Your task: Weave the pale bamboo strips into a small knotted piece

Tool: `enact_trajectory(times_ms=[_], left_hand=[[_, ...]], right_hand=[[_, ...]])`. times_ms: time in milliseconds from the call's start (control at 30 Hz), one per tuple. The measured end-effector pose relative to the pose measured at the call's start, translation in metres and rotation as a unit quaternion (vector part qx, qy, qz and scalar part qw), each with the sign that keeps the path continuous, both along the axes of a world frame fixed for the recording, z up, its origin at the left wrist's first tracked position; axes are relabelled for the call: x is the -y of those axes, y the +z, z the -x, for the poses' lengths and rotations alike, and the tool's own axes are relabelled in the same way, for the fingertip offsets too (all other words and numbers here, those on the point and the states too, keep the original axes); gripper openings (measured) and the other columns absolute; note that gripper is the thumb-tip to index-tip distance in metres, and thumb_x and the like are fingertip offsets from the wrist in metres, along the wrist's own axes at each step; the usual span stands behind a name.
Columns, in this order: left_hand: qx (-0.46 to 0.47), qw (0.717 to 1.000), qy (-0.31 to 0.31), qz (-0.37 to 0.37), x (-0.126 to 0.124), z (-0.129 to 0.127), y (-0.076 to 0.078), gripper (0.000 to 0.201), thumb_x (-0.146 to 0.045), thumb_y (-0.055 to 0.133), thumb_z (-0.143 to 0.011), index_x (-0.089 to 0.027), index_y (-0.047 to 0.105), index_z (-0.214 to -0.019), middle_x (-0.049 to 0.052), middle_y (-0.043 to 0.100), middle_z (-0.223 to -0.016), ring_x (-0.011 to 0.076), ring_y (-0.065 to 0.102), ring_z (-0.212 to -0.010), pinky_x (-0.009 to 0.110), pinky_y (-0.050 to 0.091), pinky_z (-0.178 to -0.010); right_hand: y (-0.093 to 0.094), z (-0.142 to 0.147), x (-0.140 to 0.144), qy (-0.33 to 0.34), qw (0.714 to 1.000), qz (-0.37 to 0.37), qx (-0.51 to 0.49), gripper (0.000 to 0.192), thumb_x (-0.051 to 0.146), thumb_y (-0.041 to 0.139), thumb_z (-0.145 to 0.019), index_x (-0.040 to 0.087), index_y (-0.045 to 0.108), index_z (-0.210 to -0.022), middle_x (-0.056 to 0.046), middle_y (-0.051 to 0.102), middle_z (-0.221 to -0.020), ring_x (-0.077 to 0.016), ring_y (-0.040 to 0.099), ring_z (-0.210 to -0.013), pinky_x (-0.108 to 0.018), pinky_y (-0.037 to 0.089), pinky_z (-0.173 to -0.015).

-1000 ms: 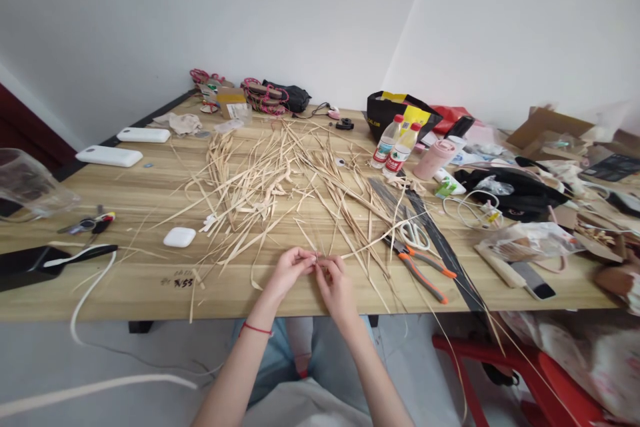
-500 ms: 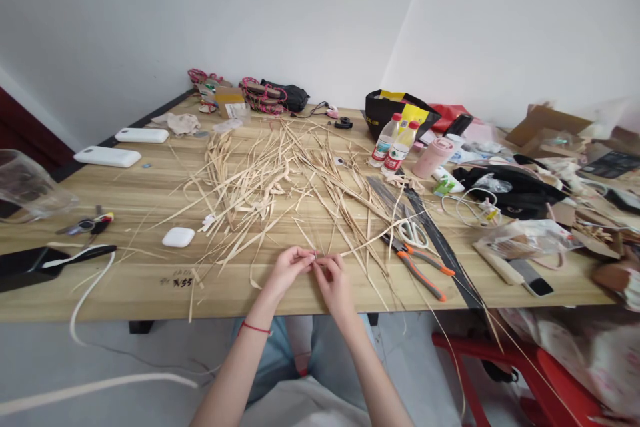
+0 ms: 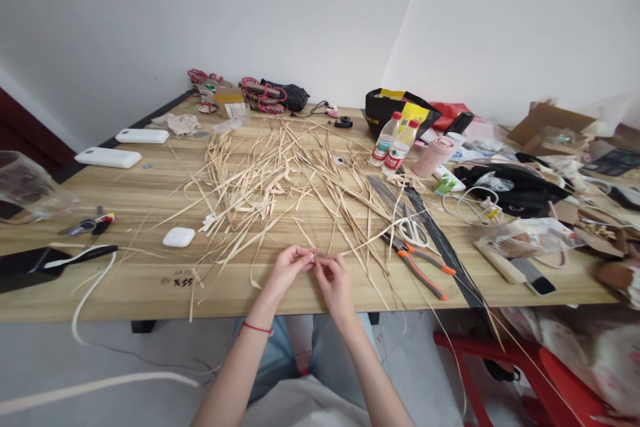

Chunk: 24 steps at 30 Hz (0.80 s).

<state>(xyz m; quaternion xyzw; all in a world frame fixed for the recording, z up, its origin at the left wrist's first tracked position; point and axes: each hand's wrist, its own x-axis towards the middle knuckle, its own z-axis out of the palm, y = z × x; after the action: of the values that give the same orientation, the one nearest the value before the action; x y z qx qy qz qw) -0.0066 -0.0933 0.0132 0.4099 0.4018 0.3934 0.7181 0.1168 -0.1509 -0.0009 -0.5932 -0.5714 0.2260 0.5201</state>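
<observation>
One thin strand (image 3: pixel 315 256): apparently held just inside the table's (image 3: pixel 125 297) near edge.
Grip: narrow; strand pinched by left hand (image 3: pixel 293 265) and right hand (image 3: pixel 335 283); could be dropped if held loosely, snapped if overpulled.
Straw strips (image 3: pixel 250 191): spread ten to one o'clock; strand could be snagged there.
Bottles (image 3: pixel 397 155): one o'clock; red-and-white labels, too small to be read.
Bag (image 3: pixel 374 121): behind them; yellow letters, seemingly "COM".
Black writing (image 3: pixel 183 282): nine o'clock; not clearly read.
</observation>
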Motion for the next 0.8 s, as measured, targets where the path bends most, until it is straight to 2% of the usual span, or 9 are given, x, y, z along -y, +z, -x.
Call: enact_trajectory(times_ms=[267, 400, 500, 567, 633, 800], left_hand=[[0.022, 0.999, 0.024, -0.013, -0.001, 0.001, -0.002, 0.031, -0.037, 0.074, -0.063, -0.014, 0.059, -0.077, 0.012, 0.067, -0.108, 0.0222, 0.064, -0.095, 0.039, 0.048, -0.089], [-0.057, 0.992, 0.076, -0.078, 0.001, 0.003, -0.007, 0.025, -0.036, 0.073, -0.063, -0.015, 0.064, -0.073, 0.011, 0.066, -0.11, 0.0221, 0.063, -0.096, 0.033, 0.049, -0.085], [-0.116, 0.98, 0.107, -0.118, 0.005, 0.005, -0.009, 0.024, -0.038, 0.072, -0.064, -0.015, 0.065, -0.071, 0.008, 0.068, -0.095, 0.0203, 0.065, -0.083, 0.028, 0.053, -0.071], [-0.12, 0.981, 0.103, -0.111, 0.007, 0.007, -0.009, 0.027, -0.041, 0.069, -0.067, -0.016, 0.065, -0.074, 0.006, 0.068, -0.081, 0.0189, 0.065, -0.073, 0.028, 0.054, -0.064], [-0.106, 0.985, 0.096, -0.094, 0.009, 0.009, -0.008, 0.028, -0.043, 0.068, -0.068, -0.017, 0.064, -0.076, 0.004, 0.067, -0.075, 0.0187, 0.064, -0.071, 0.03, 0.055, -0.067], [-0.113, 0.989, 0.053, -0.085, 0.012, 0.013, -0.007, 0.025, -0.041, 0.067, -0.069, -0.017, 0.063, -0.074, 0.005, 0.068, -0.077, 0.0209, 0.065, -0.08, 0.033, 0.053, -0.077]], right_hand=[[0.001, -0.007, 0.006, -0.042, 0.999, -0.026, -0.021, 0.019, 0.029, 0.047, -0.086, 0.019, 0.063, -0.088, -0.008, 0.059, -0.087, -0.0177, 0.057, -0.078, -0.03, 0.049, -0.067], [0.001, -0.023, 0.017, -0.056, 0.998, -0.008, -0.012, 0.02, 0.033, 0.049, -0.086, 0.019, 0.063, -0.086, -0.007, 0.061, -0.084, -0.0185, 0.058, -0.077, -0.03, 0.048, -0.066], [0.001, -0.034, 0.025, -0.054, 0.998, 0.015, 0.017, 0.019, 0.035, 0.054, -0.084, 0.019, 0.063, -0.082, -0.007, 0.062, -0.081, -0.0184, 0.057, -0.075, -0.03, 0.047, -0.066], [0.001, -0.037, 0.029, -0.039, 0.998, 0.026, 0.05, 0.017, 0.035, 0.057, -0.082, 0.019, 0.062, -0.084, -0.006, 0.062, -0.082, -0.0191, 0.057, -0.077, -0.031, 0.047, -0.069], [0.0, -0.036, 0.031, -0.017, 0.996, 0.029, 0.083, 0.016, 0.034, 0.06, -0.081, 0.02, 0.062, -0.088, -0.006, 0.062, -0.085, -0.0205, 0.057, -0.081, -0.033, 0.046, -0.073], [-0.001, -0.025, 0.028, 0.005, 0.99, 0.026, 0.137, 0.018, 0.031, 0.059, -0.081, 0.022, 0.061, -0.097, -0.007, 0.062, -0.091, -0.0226, 0.056, -0.087, -0.036, 0.044, -0.077]])
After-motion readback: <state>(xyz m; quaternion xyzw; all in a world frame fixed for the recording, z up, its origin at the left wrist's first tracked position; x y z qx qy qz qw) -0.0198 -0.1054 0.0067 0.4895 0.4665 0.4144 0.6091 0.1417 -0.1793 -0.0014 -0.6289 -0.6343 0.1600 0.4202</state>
